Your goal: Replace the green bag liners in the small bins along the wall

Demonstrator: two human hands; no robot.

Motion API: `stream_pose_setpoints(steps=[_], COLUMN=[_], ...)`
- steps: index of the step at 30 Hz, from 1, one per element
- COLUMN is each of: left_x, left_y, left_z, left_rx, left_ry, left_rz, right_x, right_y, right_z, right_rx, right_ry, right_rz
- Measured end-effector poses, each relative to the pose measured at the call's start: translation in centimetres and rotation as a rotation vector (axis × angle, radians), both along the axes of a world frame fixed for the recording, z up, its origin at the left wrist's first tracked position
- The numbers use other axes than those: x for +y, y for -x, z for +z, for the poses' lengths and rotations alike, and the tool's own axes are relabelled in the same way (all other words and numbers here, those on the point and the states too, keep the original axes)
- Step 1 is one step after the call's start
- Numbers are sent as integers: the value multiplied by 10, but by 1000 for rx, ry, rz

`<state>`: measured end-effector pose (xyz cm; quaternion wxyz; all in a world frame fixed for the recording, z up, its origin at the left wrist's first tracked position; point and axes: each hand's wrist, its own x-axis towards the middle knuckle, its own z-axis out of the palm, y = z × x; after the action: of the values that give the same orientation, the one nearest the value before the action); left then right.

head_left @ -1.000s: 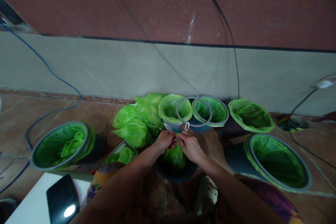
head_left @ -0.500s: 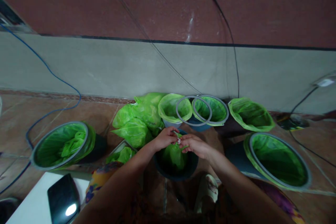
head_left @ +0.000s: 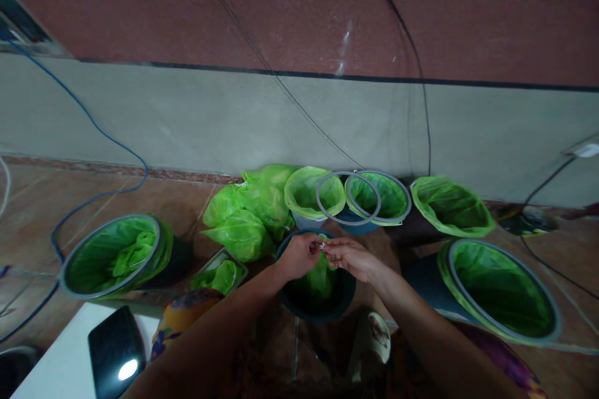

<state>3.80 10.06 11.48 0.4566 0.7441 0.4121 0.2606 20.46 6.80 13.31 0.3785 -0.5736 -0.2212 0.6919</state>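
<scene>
Over a dark bin (head_left: 347,304) on the floor, my left hand (head_left: 299,257) and my right hand (head_left: 350,257) meet. Between them is the gathered neck of a green trash bag (head_left: 321,280), which hangs down into the bin. Fingers of both hands are pinched together at the bag's top, where a small whitish bit, perhaps a tie or string, shows. Its exact form is too small to make out. Just left of the bin lie several filled green bags (head_left: 241,234), closed at the top.
Green-lined bins stand around: one at left (head_left: 70,290), one at right (head_left: 555,318), several along the wall. A loose grey ring (head_left: 319,202) rests across two of them. A small tray (head_left: 243,274) holds green plastic. A phone (head_left: 115,349) lies on a white surface.
My left hand's fingers have curled in more tightly at the bag's neck, and my right fingertips have drawn together beside them. The bins have not moved.
</scene>
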Motion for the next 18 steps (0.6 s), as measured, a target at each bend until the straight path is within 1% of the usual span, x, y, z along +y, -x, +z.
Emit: stream_pose_setpoints(steps=[3, 6, 10, 12, 16, 18], left_x=[-3, -3, -1, 1, 7, 8], left_y=[0, 0, 0, 3, 12, 16], left_z=[0, -1, -3, -4, -6, -7], left_rx=[17, 69, 153, 212, 433, 562], left_ry=[3, -10, -45, -64, -112, -119], left_rz=[24, 62, 104, 97, 66, 34], right_x=[0, 0, 1, 4, 11, 12], right_y=[3, 6, 3, -3, -16, -20], right_z=[4, 5, -1, -7, -14, -15], right_rx=[4, 18, -36, -182, -746, -924], right_ry=[19, -9, -88, -135, -261, -289], right_rz=[18, 36, 70, 109, 214, 304])
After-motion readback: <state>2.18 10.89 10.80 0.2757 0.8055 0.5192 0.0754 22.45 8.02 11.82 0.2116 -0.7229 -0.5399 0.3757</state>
